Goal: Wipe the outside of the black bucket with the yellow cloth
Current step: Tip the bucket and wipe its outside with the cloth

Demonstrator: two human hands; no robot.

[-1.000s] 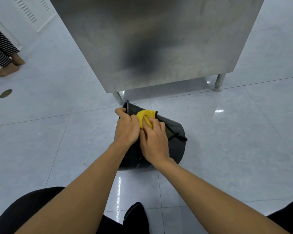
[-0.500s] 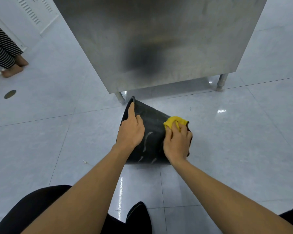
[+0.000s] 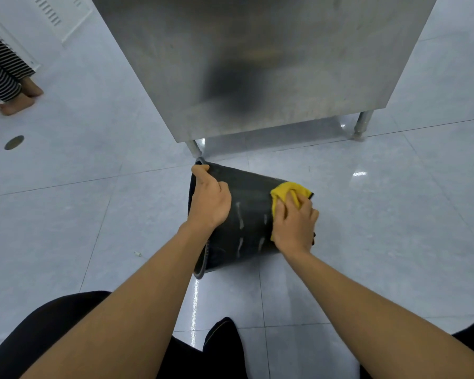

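The black bucket (image 3: pixel 251 212) lies tipped on its side on the tiled floor, its rim to the left and its base to the right. My left hand (image 3: pixel 210 199) grips the rim at the upper left and holds the bucket steady. My right hand (image 3: pixel 294 222) presses the crumpled yellow cloth (image 3: pixel 283 191) against the outer wall near the base end. Wet streaks show on the wall between my two hands. Part of the cloth is hidden under my fingers.
A stainless steel cabinet (image 3: pixel 257 64) on short legs (image 3: pixel 363 127) stands just behind the bucket. Another person's bare feet and striped trousers (image 3: pixel 8 77) are at the far left. A round floor drain (image 3: pixel 13 142) sits left. My dark-clothed knees (image 3: pixel 66 337) fill the bottom edge.
The bucket has been tipped over from upright onto its side. My right hand slid the cloth from the rim down along the wall toward the base; my left hand stayed on the rim.
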